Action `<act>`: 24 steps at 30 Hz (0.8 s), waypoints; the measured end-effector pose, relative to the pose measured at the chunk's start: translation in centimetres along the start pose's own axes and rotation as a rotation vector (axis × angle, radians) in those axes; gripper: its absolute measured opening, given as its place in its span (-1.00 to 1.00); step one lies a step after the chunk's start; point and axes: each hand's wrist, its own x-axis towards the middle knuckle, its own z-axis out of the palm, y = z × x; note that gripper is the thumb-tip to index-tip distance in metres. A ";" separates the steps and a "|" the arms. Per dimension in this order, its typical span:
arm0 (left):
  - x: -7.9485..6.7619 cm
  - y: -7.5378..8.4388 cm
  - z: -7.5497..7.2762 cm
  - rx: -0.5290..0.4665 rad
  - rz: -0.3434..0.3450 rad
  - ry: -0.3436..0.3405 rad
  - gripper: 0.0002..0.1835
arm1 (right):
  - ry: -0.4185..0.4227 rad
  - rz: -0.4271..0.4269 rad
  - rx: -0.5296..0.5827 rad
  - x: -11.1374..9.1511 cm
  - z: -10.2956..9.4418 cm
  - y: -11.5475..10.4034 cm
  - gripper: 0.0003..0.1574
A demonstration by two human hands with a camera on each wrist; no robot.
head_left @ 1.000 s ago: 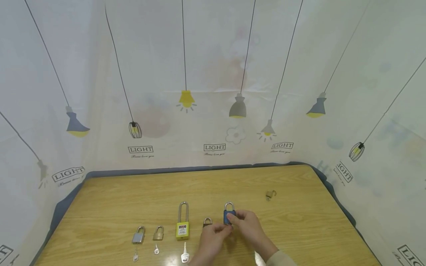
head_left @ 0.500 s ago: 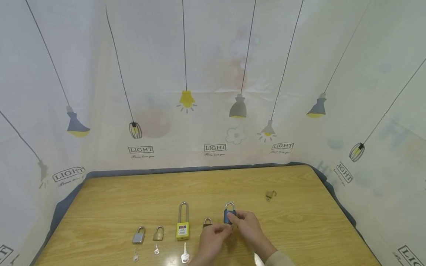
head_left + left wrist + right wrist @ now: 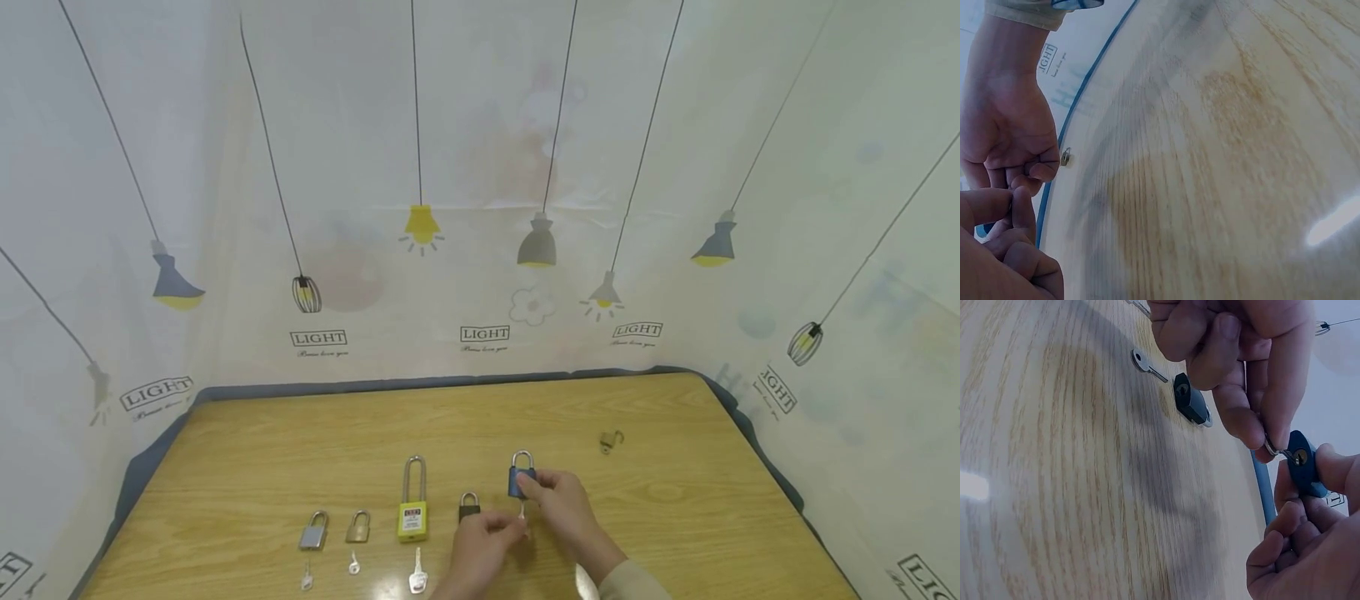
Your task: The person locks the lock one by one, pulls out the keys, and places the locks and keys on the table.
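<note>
My right hand [image 3: 566,510] holds a blue padlock [image 3: 521,482] upright by its body, thumb on the front and shackle pointing up. Between the fingertips of my left hand [image 3: 483,546] is a small silver key [image 3: 1277,449], pinched by its head. In the right wrist view the key's tip is at the keyhole in the padlock's underside; whether it sits inside I cannot tell. The left wrist view shows both hands close together, with the key hidden and only a sliver of the blue padlock [image 3: 984,230] visible.
Left of the hands lie a black padlock [image 3: 468,502], a yellow long-shackle padlock [image 3: 412,521], a brass padlock [image 3: 357,527] and a silver padlock [image 3: 313,533]. Keys lie below them, one [image 3: 417,573] under the yellow padlock. A small padlock with its shackle open [image 3: 609,441] lies back right.
The blue padlock and right hand have shifted slightly up and right. A gap has widened between the padlock and my left fingertips, and the key now shows there.
</note>
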 end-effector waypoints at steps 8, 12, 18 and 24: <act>-0.2 -0.4 0.1 0.013 0.020 -0.006 -0.80 | 0.021 0.002 -0.040 0.2 -0.1 -0.2 -0.40; -0.3 -0.6 0.1 0.041 -0.011 -0.014 -0.80 | 0.038 0.012 -0.065 0.3 -0.2 -0.1 -0.42; -0.5 -1.2 0.3 0.068 -0.062 -0.006 -0.81 | 0.000 0.008 -0.133 0.5 -0.7 0.3 -0.50; -0.9 -1.9 0.4 0.077 -0.048 0.001 -0.83 | -0.025 0.005 -0.236 0.5 -1.0 0.6 -0.60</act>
